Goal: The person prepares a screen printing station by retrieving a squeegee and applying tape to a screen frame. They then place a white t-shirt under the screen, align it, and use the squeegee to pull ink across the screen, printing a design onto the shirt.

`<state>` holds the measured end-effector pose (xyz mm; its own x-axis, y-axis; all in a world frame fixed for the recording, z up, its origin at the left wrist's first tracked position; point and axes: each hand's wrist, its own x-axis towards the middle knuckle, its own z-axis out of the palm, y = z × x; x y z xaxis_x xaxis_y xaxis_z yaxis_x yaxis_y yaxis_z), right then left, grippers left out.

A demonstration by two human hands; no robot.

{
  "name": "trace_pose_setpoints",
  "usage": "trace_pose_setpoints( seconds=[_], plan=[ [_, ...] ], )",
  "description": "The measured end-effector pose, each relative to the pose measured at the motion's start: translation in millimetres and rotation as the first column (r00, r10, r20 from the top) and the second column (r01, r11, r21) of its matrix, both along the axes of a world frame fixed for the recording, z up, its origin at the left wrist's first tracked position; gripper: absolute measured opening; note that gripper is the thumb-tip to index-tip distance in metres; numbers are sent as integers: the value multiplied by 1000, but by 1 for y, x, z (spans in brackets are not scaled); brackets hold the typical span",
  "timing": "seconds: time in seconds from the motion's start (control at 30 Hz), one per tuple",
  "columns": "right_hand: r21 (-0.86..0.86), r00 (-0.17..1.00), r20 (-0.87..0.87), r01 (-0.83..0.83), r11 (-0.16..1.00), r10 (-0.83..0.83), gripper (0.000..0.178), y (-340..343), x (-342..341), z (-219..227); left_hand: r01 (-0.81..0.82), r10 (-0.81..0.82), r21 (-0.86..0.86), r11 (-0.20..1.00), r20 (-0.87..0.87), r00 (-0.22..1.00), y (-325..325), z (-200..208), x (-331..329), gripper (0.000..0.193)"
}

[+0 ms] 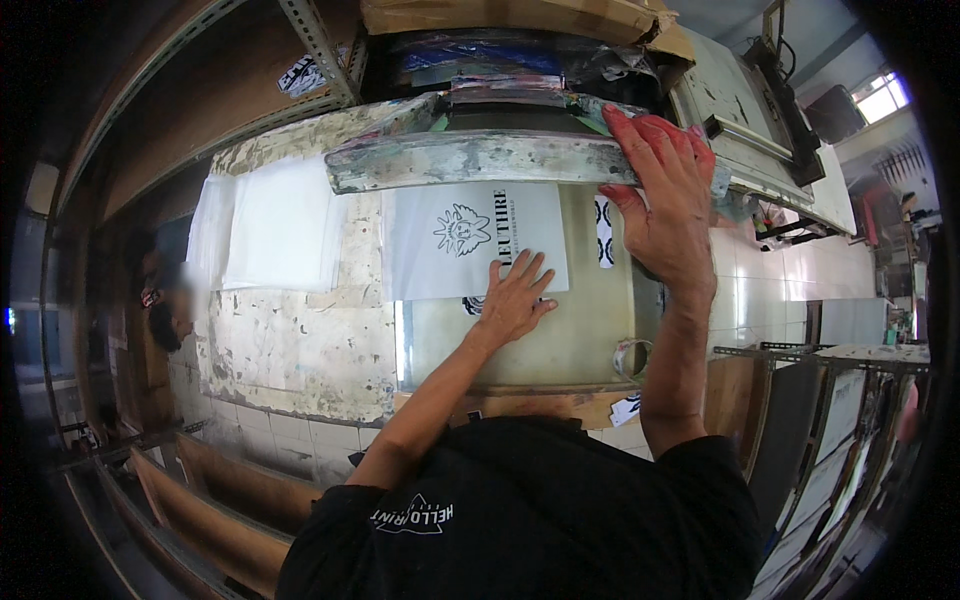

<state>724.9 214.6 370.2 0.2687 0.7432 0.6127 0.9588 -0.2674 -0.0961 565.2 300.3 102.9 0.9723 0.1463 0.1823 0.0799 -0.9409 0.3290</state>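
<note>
My left hand lies with spread fingers on the lower right part of a white sheet printed with a black winged figure and lettering. The sheet rests on a pale, smooth printing bed. Across the bed's far side, a paint-stained screen printing frame stands tilted up, its near bar above the sheet's far edge. My right hand, red ink on its fingers, grips the right end of that bar, with fingers over the top and thumb below.
Left of the bed, a stack of white sheets sits on a stained board. A tape roll is near the bed's front right corner, and a printed strip lies by my right wrist. Shelves stand lower left; metal racks stand right.
</note>
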Motion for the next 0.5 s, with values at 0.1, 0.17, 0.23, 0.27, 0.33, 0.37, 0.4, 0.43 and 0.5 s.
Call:
trace_pose_setpoints(
  seconds=[0.1, 0.17, 0.23, 0.27, 0.33, 0.37, 0.4, 0.43, 0.5],
  plan=[
    [16, 1000, 4, -12, 1000, 12, 70, 1, 1, -1, 17, -17, -13, 1000, 9, 1000, 1, -5, 25, 51],
    [20, 1000, 12, -15, 1000, 15, 70, 1, 3, -1, 37, -37, -7, 999, -6, 999, -2, -5, 34, 52],
    [26, 1000, 16, -20, 999, 20, 70, 0, 3, -2, 54, -54, -9, 998, -20, 998, -7, -6, 39, 52],
    [14, 1000, -4, -16, 1000, 16, 67, 0, 3, -2, 61, -62, -16, 998, -24, 998, -10, -7, 41, 53],
    [-10, 999, -44, -7, 1000, 7, 62, 0, 2, -1, 73, -74, -28, 997, -34, 997, -15, -7, 42, 53],
    [-11, 999, -42, -7, 1000, 6, 62, 0, 2, -1, 78, -79, -33, 996, -40, 996, -18, -7, 42, 53],
    [-12, 999, -40, -5, 1000, 4, 62, 0, 3, -1, 83, -85, -39, 996, -45, 995, -21, -6, 42, 54],
    [-13, 999, -38, -4, 1000, 3, 62, 0, 3, -1, 87, -89, -33, 996, -50, 995, -24, -5, 42, 54],
    [-9, 999, -33, -5, 1000, 5, 62, 0, 3, -2, 96, -97, -20, 995, -61, 993, -28, -4, 42, 54]
  ],
)
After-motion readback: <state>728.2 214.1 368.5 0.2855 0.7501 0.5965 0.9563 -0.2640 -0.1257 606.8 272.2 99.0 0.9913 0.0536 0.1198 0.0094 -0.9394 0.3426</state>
